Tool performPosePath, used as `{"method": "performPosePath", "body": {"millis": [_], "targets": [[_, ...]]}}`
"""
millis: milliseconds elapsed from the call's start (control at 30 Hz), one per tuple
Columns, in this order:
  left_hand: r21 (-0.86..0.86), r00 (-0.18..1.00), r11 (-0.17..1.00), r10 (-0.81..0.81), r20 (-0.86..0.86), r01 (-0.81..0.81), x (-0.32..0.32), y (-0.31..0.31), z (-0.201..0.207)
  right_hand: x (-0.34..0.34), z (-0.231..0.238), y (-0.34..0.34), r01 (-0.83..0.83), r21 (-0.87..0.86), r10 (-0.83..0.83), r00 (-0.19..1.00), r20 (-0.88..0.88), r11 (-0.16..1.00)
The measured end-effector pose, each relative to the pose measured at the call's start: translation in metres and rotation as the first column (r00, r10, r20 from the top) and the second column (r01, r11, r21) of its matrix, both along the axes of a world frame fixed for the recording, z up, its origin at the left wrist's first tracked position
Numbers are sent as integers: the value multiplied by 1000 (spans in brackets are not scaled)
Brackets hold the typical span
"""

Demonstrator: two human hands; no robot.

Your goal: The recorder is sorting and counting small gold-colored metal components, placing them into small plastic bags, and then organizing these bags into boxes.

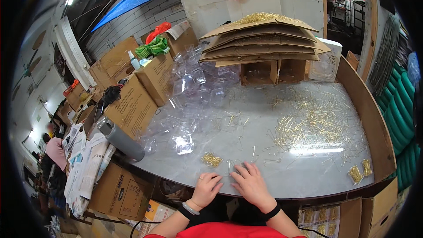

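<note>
Both my hands rest at the near edge of the grey tabletop. My left hand is open, its fingers bent and thumb apart, just in front of a small heap of gold wire hooks. My right hand lies with fingers spread, touching the table beside a few loose wire hooks. No object shows in either hand, though the undersides of the fingers are hidden. Clear plastic boxes are heaped beyond on the left. A wide scatter of gold hooks covers the right side.
A grey bottle stands at the table's left edge, near cardboard boxes. Stacked cardboard sheets bear more gold hooks at the back, beside a white fan. Two filled clear packs lie near right, inside a raised side board.
</note>
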State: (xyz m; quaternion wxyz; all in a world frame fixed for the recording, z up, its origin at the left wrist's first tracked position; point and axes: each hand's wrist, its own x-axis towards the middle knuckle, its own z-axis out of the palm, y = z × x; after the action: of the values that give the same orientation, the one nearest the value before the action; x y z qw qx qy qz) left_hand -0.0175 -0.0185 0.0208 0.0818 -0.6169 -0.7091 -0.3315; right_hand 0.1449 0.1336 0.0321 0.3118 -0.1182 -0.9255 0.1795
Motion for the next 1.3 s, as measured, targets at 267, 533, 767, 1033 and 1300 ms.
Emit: {"method": "performPosePath", "body": {"millis": [267,533,767,1033,1300], "targets": [[-137,978,975,-154,142,174,-7,11,1,-3,-24,8,-182,-167,172,982,-74,969],[-218,971,953,-177,159,209,-19,28,3,47,9,-15,477,-43,-471,876,104,878],[-343,942,878,-317,108,335,-16,50,10,37,6,-21,383,-28,-373,912,174,923],[-246,936,903,-330,123,351,-9,51,7,12,5,0,151,-249,-141,988,58,957],[-138,924,914,-379,50,383,-6,51,3,-10,22,13,388,-6,-379,905,193,922]]}}
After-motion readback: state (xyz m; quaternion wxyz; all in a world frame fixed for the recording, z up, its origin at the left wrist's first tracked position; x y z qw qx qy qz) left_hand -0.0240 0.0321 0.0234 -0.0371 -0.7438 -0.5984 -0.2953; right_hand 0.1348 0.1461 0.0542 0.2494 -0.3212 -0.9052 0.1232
